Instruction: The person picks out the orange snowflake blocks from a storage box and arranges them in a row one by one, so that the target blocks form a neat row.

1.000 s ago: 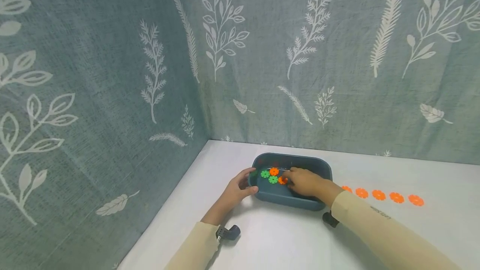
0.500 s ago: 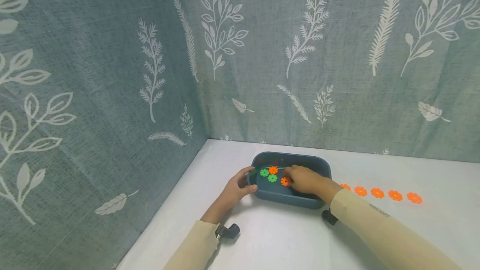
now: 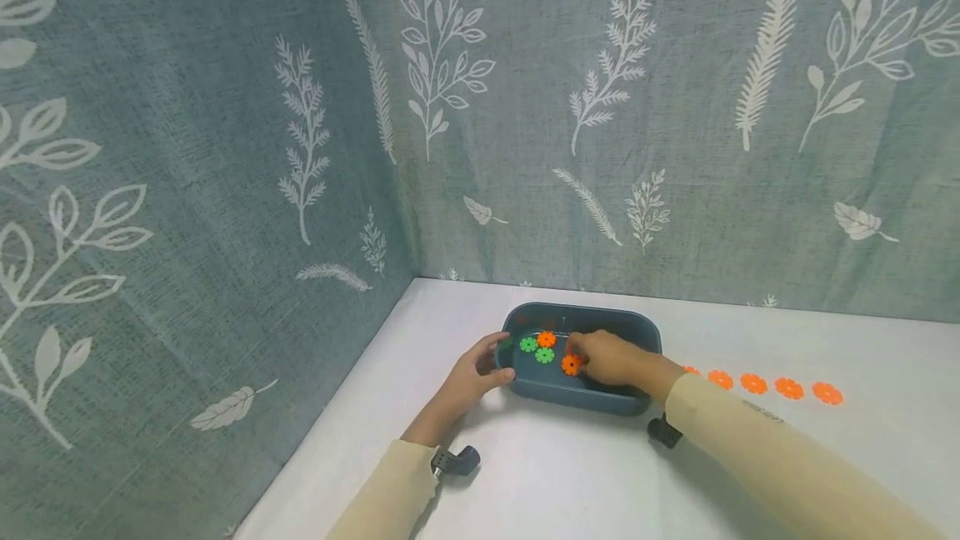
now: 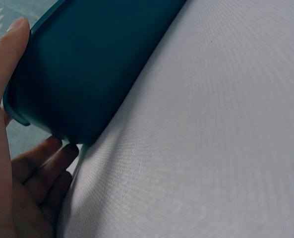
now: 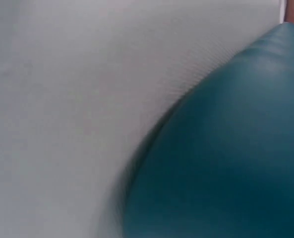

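Note:
A dark teal tray [image 3: 573, 397] stands on the white table. My left hand [image 3: 471, 372] grips its left end, thumb on the near side and fingers around the end. The left wrist view shows the thumb and fingertips against the tray's wall [image 4: 87, 69]. My right hand [image 3: 611, 357] reaches inside, and its fingertips pinch an orange flower-shaped disc [image 3: 571, 366]; the exact contact is partly hidden. Left of it in the tray lie another orange disc [image 3: 547, 339] and two green discs, one at the back [image 3: 528, 344] and one nearer [image 3: 545, 355].
Right of the tray, several orange discs [image 3: 753, 383] lie in a row on the table [image 3: 555, 473]; the right forearm partly covers the leftmost. A leaf-patterned curtain [image 3: 525, 107] stands behind and to the left. In the right wrist view, the tray's outer wall [image 5: 226, 148] fills the right side.
The orange disc at my right fingertips has shifted slightly right and toward me and shows more of its face. My left hand stays on the tray's end.

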`<state>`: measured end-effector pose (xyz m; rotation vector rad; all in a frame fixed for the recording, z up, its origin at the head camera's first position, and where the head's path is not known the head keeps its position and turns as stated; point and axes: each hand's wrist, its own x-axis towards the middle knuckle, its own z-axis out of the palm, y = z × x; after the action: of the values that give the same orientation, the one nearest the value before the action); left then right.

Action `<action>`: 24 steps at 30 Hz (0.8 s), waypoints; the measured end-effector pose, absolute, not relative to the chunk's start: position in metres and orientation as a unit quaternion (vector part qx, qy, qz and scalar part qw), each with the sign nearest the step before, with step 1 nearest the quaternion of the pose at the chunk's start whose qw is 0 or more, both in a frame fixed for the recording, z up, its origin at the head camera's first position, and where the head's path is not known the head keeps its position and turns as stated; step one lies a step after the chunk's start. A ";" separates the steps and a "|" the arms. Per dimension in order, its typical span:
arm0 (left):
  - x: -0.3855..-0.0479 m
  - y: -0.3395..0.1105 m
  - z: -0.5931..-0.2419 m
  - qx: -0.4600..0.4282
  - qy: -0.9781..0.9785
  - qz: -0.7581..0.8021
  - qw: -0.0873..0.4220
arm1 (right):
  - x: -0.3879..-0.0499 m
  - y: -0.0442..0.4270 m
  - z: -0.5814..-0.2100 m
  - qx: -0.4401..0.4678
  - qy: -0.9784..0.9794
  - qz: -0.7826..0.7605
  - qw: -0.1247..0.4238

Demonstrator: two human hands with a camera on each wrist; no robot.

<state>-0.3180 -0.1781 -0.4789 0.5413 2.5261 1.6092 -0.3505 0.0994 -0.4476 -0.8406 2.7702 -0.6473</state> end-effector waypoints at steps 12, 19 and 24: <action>-0.306 -0.177 -0.462 0.170 0.826 0.535 0.050 | -0.350 0.124 -0.429 -0.298 0.928 -0.203 0.093; -0.306 -0.177 -0.461 0.166 0.830 0.530 0.051 | -0.339 0.143 -0.407 -0.305 0.922 -0.212 0.103; -0.306 -0.175 -0.462 0.170 0.828 0.531 0.054 | -0.335 0.160 -0.400 -0.297 0.922 -0.225 0.106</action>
<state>-0.3065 -0.1750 -0.4618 0.5160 2.5167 1.6145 -0.3346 0.1597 -0.4004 -0.8740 2.7161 -0.6636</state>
